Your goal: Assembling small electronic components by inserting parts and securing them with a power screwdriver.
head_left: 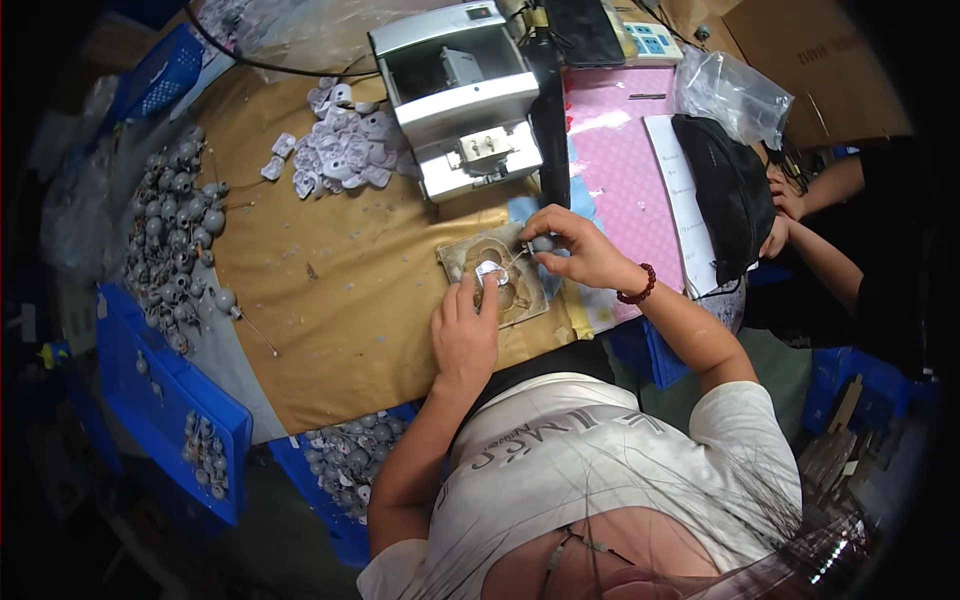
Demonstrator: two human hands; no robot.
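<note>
A square, worn grey-tan plate [534, 306] with rounded hollows lies at the front edge of the table. A small white cut piece [490, 270] sits at its middle. My left hand [466, 335] reaches over the plate's left side with fingers stretched out, fingertips touching the white piece. Beyond the plate's right edge, my right hand [585, 252] pinches a small grey ball-shaped part [542, 244] between thumb and fingers. A thin pale wire or stem seems to run from this part toward the plate.
Behind the plate stands a silver machine [470, 110]. White cut pieces [350, 150] lie heaped left of it. Grey ball-shaped parts [175, 220] are piled farther left, near blue trays [235, 420]. To the right are a black pouch [725, 195] and another person's hands [782, 205].
</note>
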